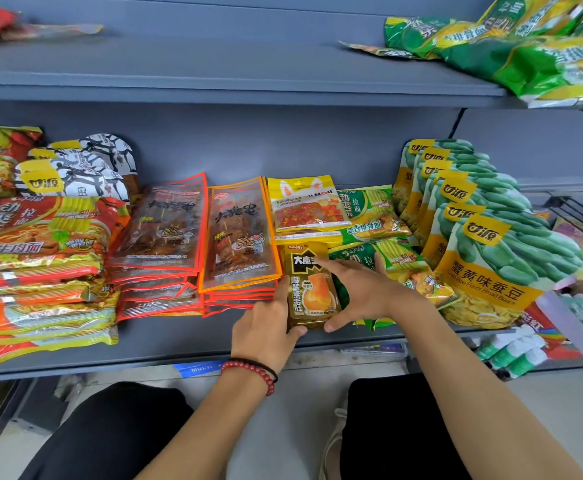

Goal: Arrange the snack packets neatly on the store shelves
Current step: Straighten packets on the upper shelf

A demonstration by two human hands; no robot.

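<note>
Gold packet [312, 289] lying flat at the front of the middle shelf [179, 337], between a stack of orange-edged clear packets [240, 237] and green noodle packets [397, 261]; gripped at its left edge by the left hand [266, 327], thumb curled over the lower corner (red bead bracelet [252, 370] on that wrist); right hand [362, 292] spread wide, forefinger laid on the packet's top, thumb against its lower right corner; broad-bean bags [491, 265] standing further right.

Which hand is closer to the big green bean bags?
Right. The right hand rests on the gold packet, just left of the green bean bags; the left hand holds that packet's left edge, farther away.
</note>
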